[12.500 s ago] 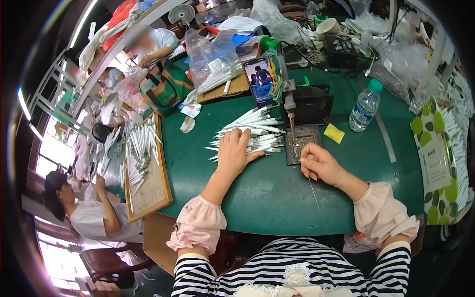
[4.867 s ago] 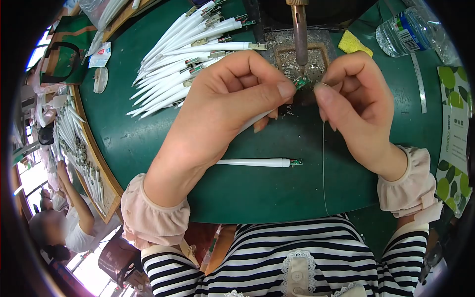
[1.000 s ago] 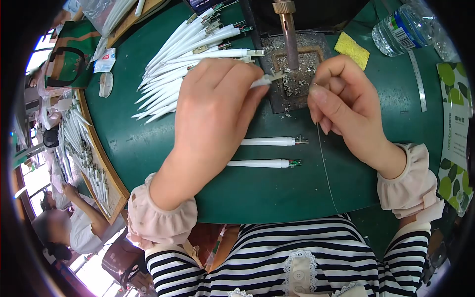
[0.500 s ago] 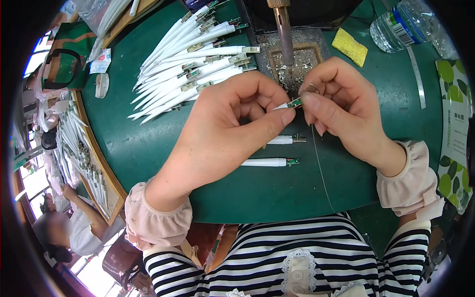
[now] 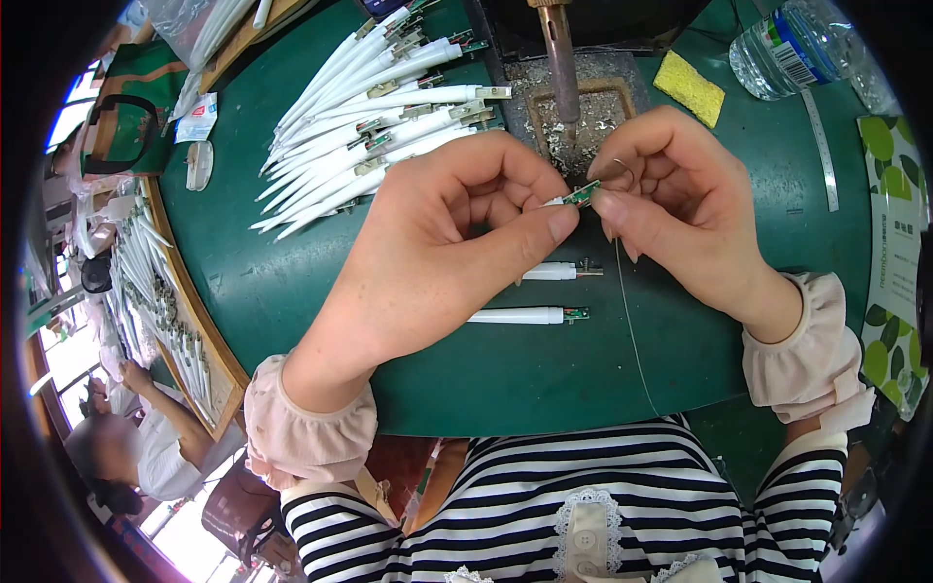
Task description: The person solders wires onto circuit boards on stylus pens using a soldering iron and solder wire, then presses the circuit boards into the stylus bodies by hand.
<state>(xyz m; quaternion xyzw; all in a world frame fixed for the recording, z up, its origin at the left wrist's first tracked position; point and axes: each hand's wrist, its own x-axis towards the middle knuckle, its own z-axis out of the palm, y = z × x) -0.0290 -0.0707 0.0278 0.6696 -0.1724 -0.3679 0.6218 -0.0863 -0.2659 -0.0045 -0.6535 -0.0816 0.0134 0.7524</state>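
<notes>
My left hand [image 5: 437,243] is closed, pinching a white pen between thumb and forefinger. Its small green circuit board [image 5: 581,195] sticks out toward my right hand; most of the pen's barrel is hidden. The fingers of my right hand [image 5: 685,209] are closed around a thin solder wire [image 5: 628,311], which loops above the thumb and trails down to the table's front edge. My right thumb is at the tip of the board; I cannot tell whether they touch. Just above both hands, the soldering iron [image 5: 560,68] points down at its residue-strewn tray [image 5: 624,83].
Many white pens [image 5: 389,97] with exposed boards lie piled at upper left. Two more pens [image 5: 525,316] lie below my hands. A yellow sponge [image 5: 689,88], a water bottle [image 5: 782,53] and a steel ruler [image 5: 821,151] are at right. A person [image 5: 160,437] sits at far left.
The pen's circuit board has shifted slightly right and up, with more of it showing between my fingers. Both hands keep their pinches and have hardly moved.
</notes>
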